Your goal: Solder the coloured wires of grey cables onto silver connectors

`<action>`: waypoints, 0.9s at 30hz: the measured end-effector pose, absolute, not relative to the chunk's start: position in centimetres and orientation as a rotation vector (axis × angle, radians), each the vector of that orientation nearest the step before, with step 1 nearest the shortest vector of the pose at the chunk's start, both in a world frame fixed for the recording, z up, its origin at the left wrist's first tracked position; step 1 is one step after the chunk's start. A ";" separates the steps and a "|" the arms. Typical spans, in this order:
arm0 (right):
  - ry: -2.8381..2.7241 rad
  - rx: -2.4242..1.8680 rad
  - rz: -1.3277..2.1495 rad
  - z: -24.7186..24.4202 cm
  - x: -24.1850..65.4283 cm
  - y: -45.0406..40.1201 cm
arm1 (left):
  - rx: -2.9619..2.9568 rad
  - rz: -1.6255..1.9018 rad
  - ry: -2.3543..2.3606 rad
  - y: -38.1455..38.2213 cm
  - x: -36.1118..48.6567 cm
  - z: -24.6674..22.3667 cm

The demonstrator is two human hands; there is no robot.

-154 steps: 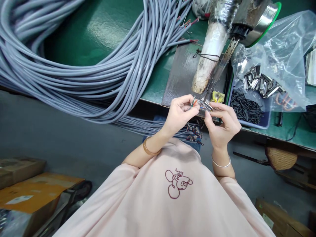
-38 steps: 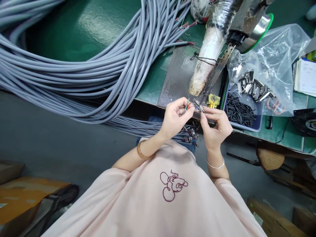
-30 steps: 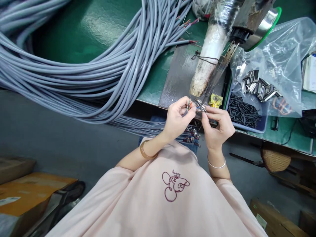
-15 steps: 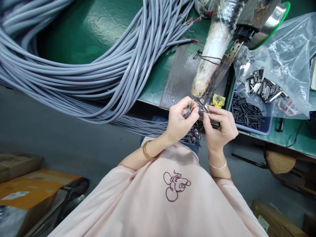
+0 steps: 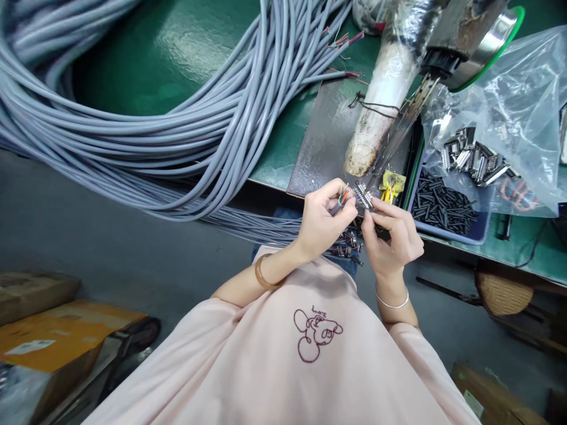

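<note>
My left hand [image 5: 325,215] is closed in a pinch round a grey cable end [image 5: 336,208], from which thin coloured wires [image 5: 344,193] fan out. At the table edge, right beside those fingertips, is a small metal multi-pin connector [image 5: 364,196]. A blue wire runs from the cable towards it. My right hand [image 5: 394,236] has thumb and index finger closed at the connector's near right end. The wire's contact with the pins is too small to make out. More wired connectors [image 5: 348,252] hang below my hands, over my lap.
Thick bundles of grey cable [image 5: 177,133] cover the left of the green table. A wrapped white pipe [image 5: 376,106] and perforated metal rod [image 5: 420,94] reach down above a metal plate [image 5: 325,124]. At right are a blue bin [image 5: 476,236] of black sleeves and a bag [image 5: 522,118] of connectors.
My right fingers have shifted slightly down and left at the connector. The connector pieces now sit closer together. My left hand keeps its pinch on the cable.
</note>
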State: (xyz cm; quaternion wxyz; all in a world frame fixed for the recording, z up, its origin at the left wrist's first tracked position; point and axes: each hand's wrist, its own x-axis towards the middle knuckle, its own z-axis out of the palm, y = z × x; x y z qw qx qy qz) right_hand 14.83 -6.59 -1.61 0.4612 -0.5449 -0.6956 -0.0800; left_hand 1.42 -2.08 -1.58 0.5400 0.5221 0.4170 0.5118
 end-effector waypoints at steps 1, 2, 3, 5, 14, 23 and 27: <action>-1.709 -1.346 -0.195 -1.7 14.9 -6.6 | 1.237 1.212 0.988 -2.1 1.4 -1.6; -1.704 -1.351 -0.196 -1.7 14.9 -6.7 | 1.233 1.209 0.984 -2.2 1.4 -1.6; -1.697 -1.355 -0.200 -1.7 14.9 -6.7 | 1.230 1.205 0.979 -2.3 1.4 -1.6; -1.684 -1.363 -0.203 -1.7 14.9 -6.8 | 1.222 1.192 0.970 -2.4 1.4 -1.6; -1.452 -1.559 0.282 -0.3 15.3 -7.9 | 0.829 0.991 0.666 -2.9 -0.1 -1.7; -1.265 -1.573 0.077 2.5 15.2 -9.2 | 0.814 0.848 0.633 -3.6 -0.3 -1.9; -1.443 -1.675 0.377 2.7 14.8 -9.0 | 0.834 0.849 0.611 -4.0 -0.2 -1.6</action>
